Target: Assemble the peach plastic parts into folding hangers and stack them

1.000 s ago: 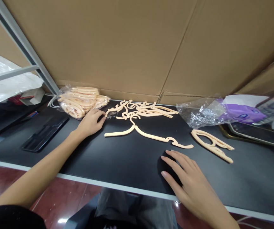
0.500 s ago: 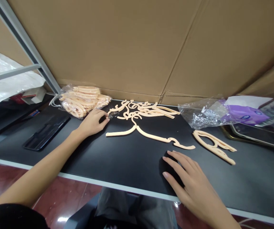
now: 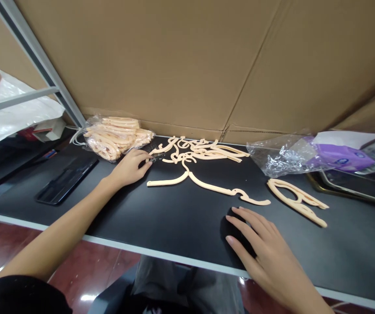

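My left hand rests by the cluster of loose beige hanger pieces, thumb and forefinger pinched at the near end of a curved hanger piece; the fingers partly hide that end. My right hand is spread just above or on the table's front part, holding nothing. Beyond its fingertips lie a long hanger arm, a hook piece touching its end, and a shorter arm. Further right is a folded beige hanger. Several more hanger pieces are heaped at the back.
A clear bag of folded hangers stands at back left, near a dark phone. Clear and purple plastic packaging lies at the right, over another flat device. Cardboard walls the back of the black table.
The view has shifted slightly, so everything sits a little further right. Both hands keep nearly the same pose, and the hanger pieces appear unmoved.
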`<state>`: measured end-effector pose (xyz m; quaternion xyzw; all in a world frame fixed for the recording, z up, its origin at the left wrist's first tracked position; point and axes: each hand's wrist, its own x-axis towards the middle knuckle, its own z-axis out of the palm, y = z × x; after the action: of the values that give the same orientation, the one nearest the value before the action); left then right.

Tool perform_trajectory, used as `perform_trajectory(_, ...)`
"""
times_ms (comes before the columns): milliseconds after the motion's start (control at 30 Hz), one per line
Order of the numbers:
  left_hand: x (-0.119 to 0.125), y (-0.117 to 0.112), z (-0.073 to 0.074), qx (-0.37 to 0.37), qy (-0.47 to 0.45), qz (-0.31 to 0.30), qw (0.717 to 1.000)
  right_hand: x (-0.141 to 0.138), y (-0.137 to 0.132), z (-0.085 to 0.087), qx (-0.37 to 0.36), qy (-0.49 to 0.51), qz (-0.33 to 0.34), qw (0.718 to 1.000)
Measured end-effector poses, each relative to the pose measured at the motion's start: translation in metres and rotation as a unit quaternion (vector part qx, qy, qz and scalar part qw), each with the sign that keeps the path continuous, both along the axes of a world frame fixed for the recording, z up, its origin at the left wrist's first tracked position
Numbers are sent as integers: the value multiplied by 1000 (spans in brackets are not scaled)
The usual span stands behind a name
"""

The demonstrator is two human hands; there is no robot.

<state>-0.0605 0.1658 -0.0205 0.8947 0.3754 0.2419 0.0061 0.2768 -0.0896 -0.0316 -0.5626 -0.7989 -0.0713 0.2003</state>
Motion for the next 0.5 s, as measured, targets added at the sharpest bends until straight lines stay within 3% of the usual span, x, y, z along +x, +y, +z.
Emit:
perform_trajectory(133,-1,0,0,22,-2,5,1000,4,4,1,44,47,-23,998)
perform_trajectory(267,6,-10,9,53,-36,6,998,19,17,7,96,21,-150,984)
perform_trajectory(367,18,-28,18,26,-49,-40,998,33,29,13,40,-57,-212,975)
perform_trajectory(500,40,-53,23,-11,-10,-114,993,42,41,17,-54,-60,-216,973)
